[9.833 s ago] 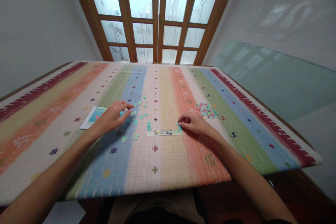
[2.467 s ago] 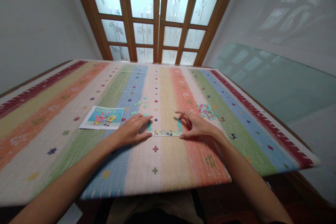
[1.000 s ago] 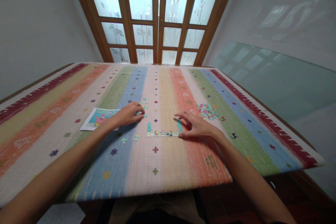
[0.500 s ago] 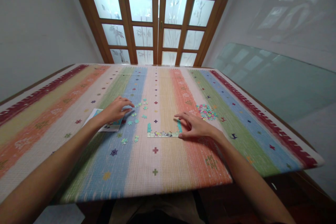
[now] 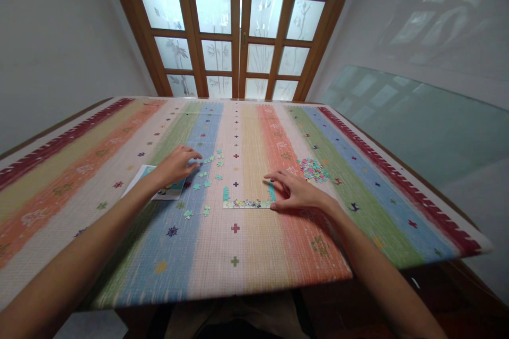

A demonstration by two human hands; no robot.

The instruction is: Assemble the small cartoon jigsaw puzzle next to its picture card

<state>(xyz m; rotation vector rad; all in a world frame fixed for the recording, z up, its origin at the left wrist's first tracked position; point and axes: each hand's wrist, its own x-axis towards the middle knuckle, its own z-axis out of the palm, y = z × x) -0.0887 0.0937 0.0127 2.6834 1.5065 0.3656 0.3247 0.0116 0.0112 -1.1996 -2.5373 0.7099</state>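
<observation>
A partly joined jigsaw border (image 5: 247, 204) lies in a U shape near the front of the table, with a teal left side and a patterned bottom strip. My right hand (image 5: 293, 189) rests at its right side, fingers apart, thumb by the lower right corner. Left of the border are several loose pale green jigsaw pieces (image 5: 207, 184). My left hand (image 5: 180, 163) hovers just left of the upper ones, its fingers loosely bent and apart, with nothing seen in them. Partly under my left wrist lies a picture card (image 5: 170, 192).
A pile of mixed, colourful jigsaw pieces (image 5: 313, 169) lies beyond my right hand. The striped tablecloth (image 5: 254, 254) covers the table to its front edge. Behind the table stand wooden doors (image 5: 239, 37) with frosted panes. A glass panel (image 5: 417, 116) leans at the right wall.
My left hand has shifted very slightly left, and its fingers are a little more bent. My right hand and the jigsaw border have stayed in place.
</observation>
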